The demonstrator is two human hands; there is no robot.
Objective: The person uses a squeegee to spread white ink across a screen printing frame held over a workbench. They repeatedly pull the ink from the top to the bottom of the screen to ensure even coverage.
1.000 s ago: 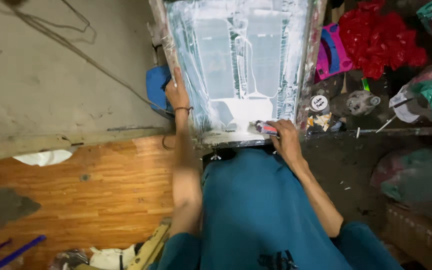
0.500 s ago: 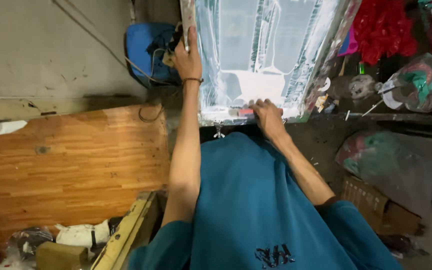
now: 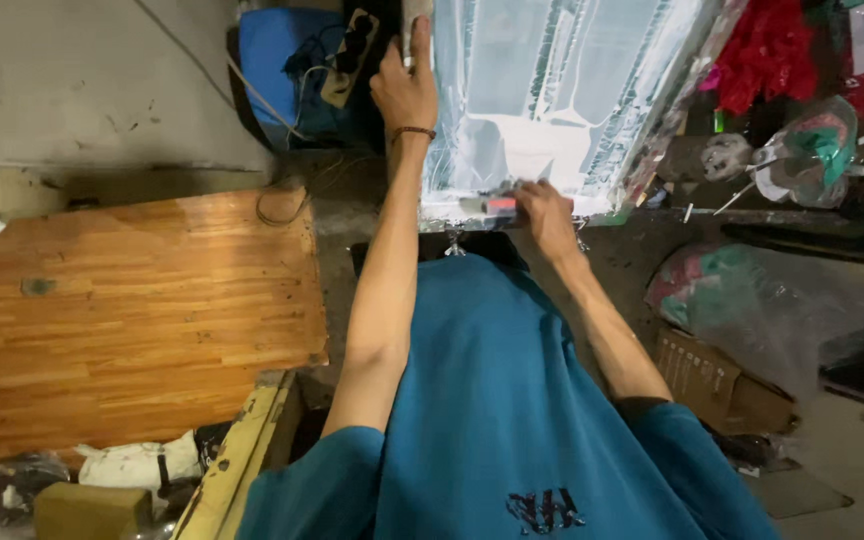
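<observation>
While I lean over a long screen frame [image 3: 552, 90] smeared with pale blue-white paint, my left hand [image 3: 404, 90] lies flat along its left edge, fingers stretched out and gripping nothing I can make out. My right hand [image 3: 542, 210] is curled around a small grey and red tool [image 3: 488, 206] at the near end of the frame, pressed against the wet surface. A wooden board [image 3: 132, 310] with a glossy, scuffed top sits to my left over a bare concrete floor [image 3: 62, 80]. Beyond my left hand, a blue box [image 3: 277, 60] holds a power strip [image 3: 347, 55]. Red fabric [image 3: 767, 55] and plastic bags [image 3: 762, 290] crowd the dim right side.
</observation>
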